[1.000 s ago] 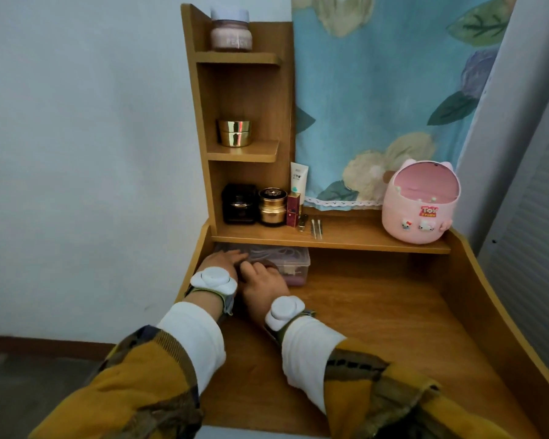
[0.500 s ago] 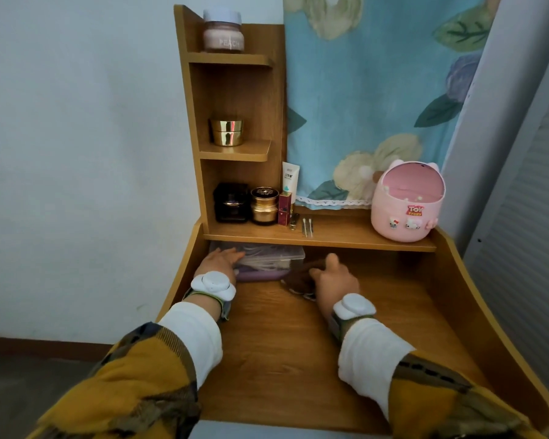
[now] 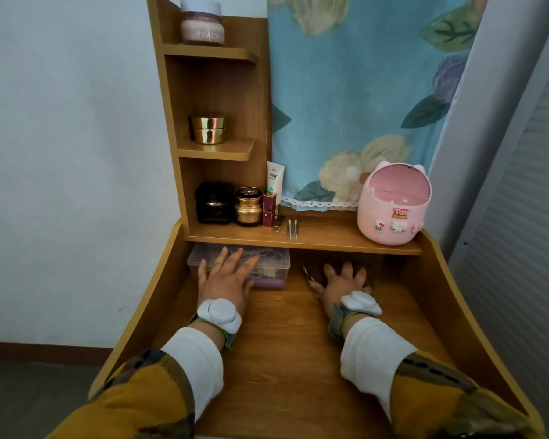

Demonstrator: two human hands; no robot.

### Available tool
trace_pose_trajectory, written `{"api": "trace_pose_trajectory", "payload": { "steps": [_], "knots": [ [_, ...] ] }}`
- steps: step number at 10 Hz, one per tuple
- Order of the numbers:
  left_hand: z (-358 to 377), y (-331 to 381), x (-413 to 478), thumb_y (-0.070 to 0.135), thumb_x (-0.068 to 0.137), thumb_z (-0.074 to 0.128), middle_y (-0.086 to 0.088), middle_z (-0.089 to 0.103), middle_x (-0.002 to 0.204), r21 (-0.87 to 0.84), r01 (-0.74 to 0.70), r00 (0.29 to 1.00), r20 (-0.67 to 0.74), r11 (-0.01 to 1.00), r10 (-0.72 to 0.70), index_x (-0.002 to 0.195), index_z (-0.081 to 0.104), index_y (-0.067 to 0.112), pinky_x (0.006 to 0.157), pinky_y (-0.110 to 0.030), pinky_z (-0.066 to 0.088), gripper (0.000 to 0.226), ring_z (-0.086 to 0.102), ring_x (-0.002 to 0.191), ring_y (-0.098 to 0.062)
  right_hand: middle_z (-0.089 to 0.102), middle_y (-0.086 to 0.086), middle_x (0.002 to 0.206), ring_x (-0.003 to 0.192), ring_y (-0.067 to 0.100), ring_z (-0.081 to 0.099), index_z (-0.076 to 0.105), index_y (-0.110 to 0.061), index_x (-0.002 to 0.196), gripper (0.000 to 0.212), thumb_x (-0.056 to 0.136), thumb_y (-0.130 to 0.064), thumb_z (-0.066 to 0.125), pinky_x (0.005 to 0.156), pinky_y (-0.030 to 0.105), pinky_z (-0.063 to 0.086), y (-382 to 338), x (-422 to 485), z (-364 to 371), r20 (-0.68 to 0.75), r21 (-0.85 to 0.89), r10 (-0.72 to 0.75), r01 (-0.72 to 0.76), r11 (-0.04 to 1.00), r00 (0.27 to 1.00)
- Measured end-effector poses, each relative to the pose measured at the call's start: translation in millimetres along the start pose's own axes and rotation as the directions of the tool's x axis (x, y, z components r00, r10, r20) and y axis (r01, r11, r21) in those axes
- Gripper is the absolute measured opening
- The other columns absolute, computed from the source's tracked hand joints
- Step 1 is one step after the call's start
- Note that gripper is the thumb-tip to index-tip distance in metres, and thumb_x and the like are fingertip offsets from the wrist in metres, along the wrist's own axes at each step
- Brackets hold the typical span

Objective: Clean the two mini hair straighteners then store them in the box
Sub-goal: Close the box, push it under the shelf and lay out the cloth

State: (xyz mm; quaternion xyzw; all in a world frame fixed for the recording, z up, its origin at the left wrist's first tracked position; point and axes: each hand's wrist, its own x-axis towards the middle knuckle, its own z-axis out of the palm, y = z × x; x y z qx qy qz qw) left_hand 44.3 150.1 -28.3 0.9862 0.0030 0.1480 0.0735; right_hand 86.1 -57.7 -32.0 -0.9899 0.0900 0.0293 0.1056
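A clear plastic box with a lid stands on the desk under the lower shelf, at the back left. Something purple shows through its front wall; I cannot tell if it is a straightener. My left hand lies flat on the box lid with fingers spread. My right hand rests palm down, fingers apart, on a dark brown cloth to the right of the box, under the shelf. No straightener is plainly visible.
The lower shelf overhangs both hands and carries a pink bin, jars, a tube and cotton swabs. Raised wooden sides bound the desk left and right. A wall is at left, a curtain behind.
My right hand has left the box and slid right with the dark cloth, now lying flat on it under the shelf. My left hand has spread flat over the box lid.
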Motion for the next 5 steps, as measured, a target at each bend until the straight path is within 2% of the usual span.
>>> {"api": "trace_pose_trajectory", "payload": {
  "steps": [1, 2, 3, 4, 5],
  "knots": [
    [7.4, 1.1, 1.3, 0.037, 0.096, 0.039, 0.008, 0.018, 0.156, -0.012, 0.015, 0.998, -0.053, 1.000, -0.016, 0.143, 0.022, 0.045, 0.115, -0.052, -0.002, 0.050, 0.004, 0.146, -0.020, 0.009, 0.007, 0.155, 0.142, 0.039, 0.002, 0.026, -0.035, 0.143, 0.058, 0.091, -0.059, 0.038, 0.112, 0.057, 0.017, -15.5, 12.2, 0.4, 0.050, 0.058, 0.011, -0.014, 0.998, 0.999],
    [9.1, 1.5, 0.4, 0.037, 0.096, 0.040, 0.008, 0.018, 0.156, -0.012, 0.026, 0.997, -0.077, 1.000, -0.027, 0.143, 0.022, 0.045, 0.115, -0.051, -0.003, 0.051, 0.003, 0.147, -0.020, 0.009, 0.006, 0.157, 0.143, 0.037, 0.004, 0.022, -0.033, 0.145, 0.056, 0.095, -0.057, 0.029, 0.112, 0.054, 0.016, -23.3, 11.8, 6.2, 0.005, 0.145, -0.019, 0.019, 0.989, 1.000],
    [9.1, 1.8, -2.0, 0.036, 0.095, 0.041, 0.008, 0.014, 0.157, -0.008, 0.012, 0.998, -0.061, 1.000, -0.013, 0.144, 0.018, 0.044, 0.115, -0.052, -0.003, 0.055, 0.000, 0.147, -0.020, 0.019, 0.005, 0.155, 0.143, 0.031, 0.011, 0.026, -0.028, 0.144, 0.049, 0.098, -0.047, 0.027, 0.114, 0.052, 0.019, -9.3, 9.9, 4.5, -0.117, 0.209, -0.005, 0.030, 0.977, 0.993],
    [7.3, 3.9, -6.1, 0.037, 0.094, 0.041, 0.008, 0.009, 0.158, -0.008, 0.029, 0.999, -0.022, 1.000, -0.029, 0.145, 0.014, 0.043, 0.116, -0.052, -0.001, 0.058, -0.003, 0.147, -0.020, 0.012, -0.005, 0.158, 0.146, 0.025, 0.005, 0.028, -0.032, 0.143, 0.046, 0.099, -0.043, 0.027, 0.115, 0.055, 0.011, 16.6, 5.1, 2.3, -0.037, 0.119, -0.033, 0.037, 0.992, 0.999],
    [-5.0, 12.4, -9.5, 0.039, 0.094, 0.043, 0.009, 0.010, 0.158, -0.031, 0.019, 0.999, -0.029, 0.999, -0.020, 0.146, 0.016, 0.041, 0.117, -0.050, 0.006, 0.059, 0.000, 0.146, -0.019, 0.015, -0.005, 0.158, 0.146, 0.022, 0.009, 0.027, -0.030, 0.145, 0.048, 0.099, -0.041, 0.032, 0.114, 0.053, 0.012, 22.0, -3.2, -16.6, -0.037, 0.118, -0.042, 0.046, 0.992, 0.998]
  ]
}}
